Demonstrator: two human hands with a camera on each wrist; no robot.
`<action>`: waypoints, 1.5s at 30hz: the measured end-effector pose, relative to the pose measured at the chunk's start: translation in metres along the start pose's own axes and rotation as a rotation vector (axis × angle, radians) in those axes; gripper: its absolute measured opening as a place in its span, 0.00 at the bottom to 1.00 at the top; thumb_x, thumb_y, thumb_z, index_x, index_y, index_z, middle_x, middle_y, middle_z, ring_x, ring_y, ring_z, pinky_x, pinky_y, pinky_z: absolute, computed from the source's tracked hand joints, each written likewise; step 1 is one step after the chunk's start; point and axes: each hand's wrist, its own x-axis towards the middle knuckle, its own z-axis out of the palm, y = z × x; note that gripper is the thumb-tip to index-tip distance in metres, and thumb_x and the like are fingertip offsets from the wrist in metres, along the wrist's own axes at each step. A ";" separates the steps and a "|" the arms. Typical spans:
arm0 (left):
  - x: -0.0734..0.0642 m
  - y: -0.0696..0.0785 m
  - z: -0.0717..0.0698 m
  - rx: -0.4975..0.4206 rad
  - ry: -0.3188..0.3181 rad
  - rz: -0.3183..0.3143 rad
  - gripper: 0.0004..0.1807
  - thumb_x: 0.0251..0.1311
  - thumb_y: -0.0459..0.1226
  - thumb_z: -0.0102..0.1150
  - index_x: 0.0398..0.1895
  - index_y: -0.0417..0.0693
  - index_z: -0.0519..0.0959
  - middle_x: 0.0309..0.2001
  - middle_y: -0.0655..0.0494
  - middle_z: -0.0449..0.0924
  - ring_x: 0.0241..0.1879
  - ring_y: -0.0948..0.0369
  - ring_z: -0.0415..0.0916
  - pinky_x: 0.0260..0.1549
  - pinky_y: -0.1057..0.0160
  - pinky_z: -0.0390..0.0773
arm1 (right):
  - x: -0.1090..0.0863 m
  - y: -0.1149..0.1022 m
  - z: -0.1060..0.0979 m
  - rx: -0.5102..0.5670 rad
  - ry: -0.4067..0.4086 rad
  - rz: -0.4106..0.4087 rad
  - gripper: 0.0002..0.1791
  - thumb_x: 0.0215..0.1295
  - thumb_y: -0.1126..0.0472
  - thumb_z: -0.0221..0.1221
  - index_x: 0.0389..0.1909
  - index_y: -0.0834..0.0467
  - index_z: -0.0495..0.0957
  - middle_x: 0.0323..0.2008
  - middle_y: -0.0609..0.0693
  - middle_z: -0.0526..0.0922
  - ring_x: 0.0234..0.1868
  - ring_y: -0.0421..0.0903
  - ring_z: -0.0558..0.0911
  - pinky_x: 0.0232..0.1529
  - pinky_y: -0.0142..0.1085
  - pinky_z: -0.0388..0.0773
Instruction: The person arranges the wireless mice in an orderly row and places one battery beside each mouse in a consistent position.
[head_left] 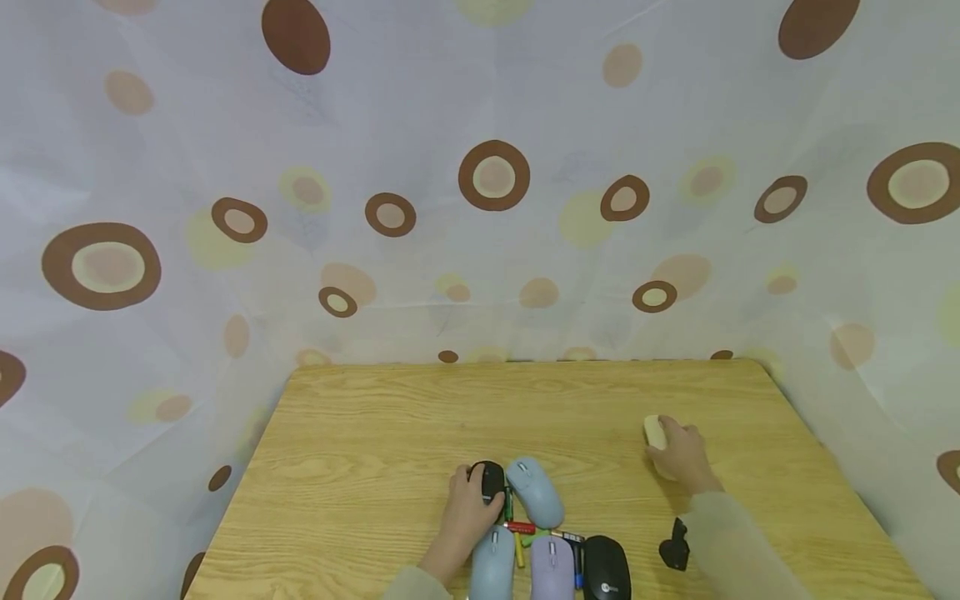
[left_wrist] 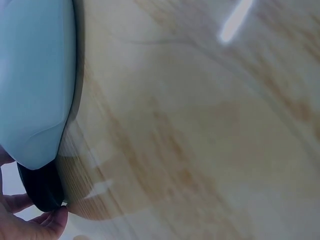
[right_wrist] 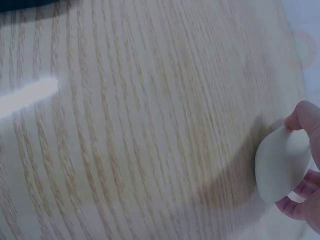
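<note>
My left hand [head_left: 463, 510] grips a black computer mouse [head_left: 491, 481], thumb on one side and fingers on the other. In the left wrist view its fingertips [left_wrist: 59, 220] pinch the dark mouse [left_wrist: 45, 187] low at the left, partly behind a light blue mouse [left_wrist: 35, 80]. Off to the right, my right hand [head_left: 684, 457] holds a cream-white mouse [head_left: 655, 432] between thumb and fingers. The right wrist view shows that white mouse [right_wrist: 280, 167] at the right edge, its shadow falling on the wood.
Beside the left hand lie two light blue mice [head_left: 536, 492], a lilac mouse [head_left: 552, 568] and another black mouse [head_left: 607, 569]. Several coloured pens, one with a red barrel [head_left: 521, 527], lie among them. A small black piece [head_left: 675, 547] sits near the right sleeve. Patterned cloth [head_left: 480, 275] surrounds the table [head_left: 360, 450].
</note>
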 end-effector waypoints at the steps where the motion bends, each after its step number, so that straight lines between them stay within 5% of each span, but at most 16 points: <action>1: 0.000 0.000 0.000 -0.002 -0.002 -0.003 0.29 0.52 0.41 0.60 0.55 0.33 0.69 0.53 0.34 0.64 0.52 0.43 0.65 0.43 0.48 0.76 | 0.000 0.002 0.000 -0.004 0.000 -0.006 0.35 0.55 0.63 0.59 0.60 0.75 0.57 0.50 0.76 0.66 0.49 0.70 0.64 0.44 0.58 0.67; 32: -0.001 0.002 0.000 -0.010 0.005 0.003 0.29 0.53 0.41 0.60 0.55 0.32 0.69 0.52 0.35 0.63 0.51 0.43 0.65 0.43 0.48 0.75 | -0.001 0.009 0.006 0.027 -0.068 0.061 0.39 0.59 0.59 0.54 0.65 0.73 0.47 0.55 0.81 0.56 0.52 0.76 0.60 0.44 0.63 0.64; 38: -0.001 0.000 0.000 0.007 0.003 0.009 0.29 0.53 0.41 0.60 0.55 0.32 0.69 0.52 0.34 0.63 0.51 0.43 0.66 0.43 0.48 0.75 | -0.003 -0.005 0.012 0.079 0.100 0.069 0.42 0.57 0.57 0.54 0.68 0.63 0.44 0.61 0.77 0.47 0.56 0.77 0.54 0.46 0.71 0.52; 41: -0.002 0.001 0.000 -0.003 0.004 0.007 0.29 0.53 0.41 0.59 0.55 0.32 0.68 0.53 0.34 0.63 0.52 0.43 0.65 0.43 0.48 0.75 | -0.002 -0.022 0.015 0.122 0.194 -0.015 0.39 0.54 0.63 0.55 0.66 0.64 0.49 0.61 0.76 0.49 0.57 0.77 0.53 0.47 0.72 0.50; 45: -0.003 0.002 0.000 -0.013 0.006 0.008 0.29 0.54 0.41 0.59 0.55 0.32 0.68 0.53 0.34 0.62 0.52 0.42 0.65 0.44 0.48 0.75 | -0.003 -0.051 0.019 0.146 0.213 -0.122 0.39 0.51 0.67 0.55 0.65 0.66 0.51 0.61 0.76 0.51 0.57 0.75 0.55 0.46 0.72 0.53</action>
